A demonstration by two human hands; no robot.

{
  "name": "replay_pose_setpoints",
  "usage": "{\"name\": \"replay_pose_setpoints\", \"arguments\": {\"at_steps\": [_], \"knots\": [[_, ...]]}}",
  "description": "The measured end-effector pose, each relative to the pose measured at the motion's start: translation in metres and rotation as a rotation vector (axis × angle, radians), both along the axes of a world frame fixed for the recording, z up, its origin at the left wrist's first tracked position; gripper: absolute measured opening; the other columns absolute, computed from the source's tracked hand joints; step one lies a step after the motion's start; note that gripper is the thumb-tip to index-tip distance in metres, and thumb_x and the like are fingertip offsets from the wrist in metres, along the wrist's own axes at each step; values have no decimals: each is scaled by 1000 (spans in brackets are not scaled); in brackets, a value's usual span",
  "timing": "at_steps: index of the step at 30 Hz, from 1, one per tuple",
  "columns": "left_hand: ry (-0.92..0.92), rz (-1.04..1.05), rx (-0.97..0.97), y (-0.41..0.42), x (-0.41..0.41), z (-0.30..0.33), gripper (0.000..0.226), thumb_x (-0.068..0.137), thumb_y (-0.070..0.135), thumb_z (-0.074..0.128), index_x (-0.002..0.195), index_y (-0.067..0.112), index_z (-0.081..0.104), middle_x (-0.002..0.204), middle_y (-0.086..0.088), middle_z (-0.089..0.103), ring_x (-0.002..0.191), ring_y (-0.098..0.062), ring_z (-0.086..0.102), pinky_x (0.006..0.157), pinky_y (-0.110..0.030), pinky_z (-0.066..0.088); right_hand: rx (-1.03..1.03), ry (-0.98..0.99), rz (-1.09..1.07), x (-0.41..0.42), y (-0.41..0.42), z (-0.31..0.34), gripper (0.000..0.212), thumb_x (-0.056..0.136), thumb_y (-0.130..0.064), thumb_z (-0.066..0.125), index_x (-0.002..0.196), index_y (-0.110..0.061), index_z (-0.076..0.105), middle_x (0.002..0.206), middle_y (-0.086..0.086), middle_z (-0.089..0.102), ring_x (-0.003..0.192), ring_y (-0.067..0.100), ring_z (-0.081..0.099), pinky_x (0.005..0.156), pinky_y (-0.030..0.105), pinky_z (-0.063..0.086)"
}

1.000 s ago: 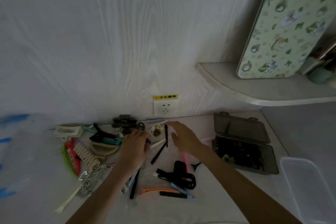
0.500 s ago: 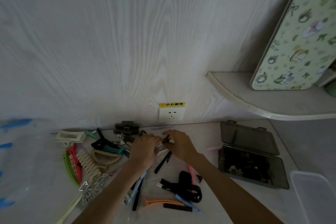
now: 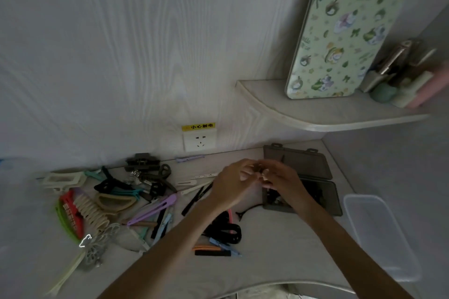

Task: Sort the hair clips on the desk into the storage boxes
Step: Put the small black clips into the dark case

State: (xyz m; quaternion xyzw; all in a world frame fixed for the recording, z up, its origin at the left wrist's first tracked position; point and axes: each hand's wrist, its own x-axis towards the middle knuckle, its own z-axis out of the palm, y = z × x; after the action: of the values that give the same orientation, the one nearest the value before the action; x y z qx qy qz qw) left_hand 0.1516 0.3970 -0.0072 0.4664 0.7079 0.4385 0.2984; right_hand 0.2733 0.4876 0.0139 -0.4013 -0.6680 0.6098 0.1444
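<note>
Many hair clips lie spread over the white desk [image 3: 279,262]: a purple clip [image 3: 155,209], a cream spiral claw clip [image 3: 91,211], a red clip [image 3: 69,213], black clips [image 3: 226,228] and an orange clip [image 3: 206,247]. My left hand [image 3: 230,184] and my right hand [image 3: 281,179] meet above the desk, their fingertips pinching one small hair clip [image 3: 258,170] between them. Just behind and under them stands the open dark storage box [image 3: 325,199] with small dark items inside, its lid [image 3: 296,162] tipped back.
A clear plastic box [image 3: 379,235] stands at the right desk edge. A wall socket [image 3: 199,144] with a yellow label sits behind the clips. A corner shelf [image 3: 315,114] above carries a floral tin and small items. The desk's front edge curves below my arms.
Both hands lifted off the clip pile and moved right toward the dark box, coming together on a small clip. The purple clip is uncovered now.
</note>
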Motion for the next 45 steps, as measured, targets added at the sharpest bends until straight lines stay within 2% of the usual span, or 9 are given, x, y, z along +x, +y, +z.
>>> {"name": "replay_pose_setpoints", "arguments": {"at_steps": [7, 10, 17, 21, 26, 31, 34, 39, 45], "knots": [[-113, -122, -106, 35, 50, -1, 46, 88, 28, 61, 131, 18, 49, 122, -1, 64, 111, -16, 61, 94, -29, 49, 618, -504, 38, 73, 27, 14, 38, 93, -11, 51, 130, -15, 50, 120, 10, 63, 100, 24, 63, 82, 27, 47], [14, -75, -155, 17, 39, -10, 41, 91, 20, 56, 131, 20, 49, 128, 3, 60, 116, -12, 57, 95, -26, 45, 532, -627, 133, 93, 32, 4, 50, 92, -14, 53, 140, -18, 38, 135, 9, 53, 120, 26, 54, 93, 26, 42], [83, -21, -238, -85, -41, -7, 32, 88, 2, 53, 111, 21, 64, 111, 14, 62, 106, -6, 60, 94, -23, 46, 707, -456, 189, 82, 16, -9, 37, 89, -1, 54, 125, -9, 55, 123, 10, 59, 113, 24, 55, 94, 23, 38], [321, 44, -323, -145, -76, -5, 31, 85, 15, 63, 112, 29, 62, 107, 17, 61, 90, 2, 55, 71, -10, 39, 591, -314, 339, 47, -23, -9, 33, 89, -12, 58, 121, -21, 56, 113, -2, 56, 101, 12, 53, 89, 23, 42], [490, 165, -466, -204, -83, -36, 42, 74, 24, 76, 113, 17, 65, 108, -4, 67, 101, -25, 63, 80, -32, 49, 1001, -372, 789, 17, -93, -53, 55, 84, -42, 52, 135, -23, 43, 135, 6, 52, 123, 28, 51, 95, 39, 46], [666, 181, -454, -235, -68, -66, 45, 67, 39, 61, 110, 24, 60, 116, -2, 64, 100, -26, 65, 76, -41, 57, 1066, -494, 719, -12, -97, -81, 60, 86, -31, 56, 141, -27, 32, 145, 18, 38, 129, 39, 43, 95, 51, 48], [667, 212, -439, -236, -62, -71, 42, 73, 36, 59, 115, 29, 61, 125, 3, 58, 114, -22, 58, 90, -44, 51, 1187, -579, 602, -29, -83, -81, 61, 82, -30, 63, 139, -23, 40, 152, 22, 24, 136, 42, 30, 102, 54, 38], [671, 197, -424, -220, -55, -59, 38, 78, 53, 40, 107, 43, 62, 117, 19, 62, 109, -12, 59, 87, -39, 50, 1317, -507, 593, -76, -83, -59, 52, 78, -39, 66, 126, -19, 56, 139, 17, 47, 129, 39, 43, 102, 57, 34], [443, 227, -341, -203, -73, -48, 22, 86, 29, 59, 106, 33, 67, 108, 16, 68, 99, -6, 61, 86, -29, 48, 1213, -242, 908, -147, -125, -58, 58, 85, -11, 57, 140, -16, 37, 143, 13, 40, 126, 35, 42, 92, 44, 43]]}}
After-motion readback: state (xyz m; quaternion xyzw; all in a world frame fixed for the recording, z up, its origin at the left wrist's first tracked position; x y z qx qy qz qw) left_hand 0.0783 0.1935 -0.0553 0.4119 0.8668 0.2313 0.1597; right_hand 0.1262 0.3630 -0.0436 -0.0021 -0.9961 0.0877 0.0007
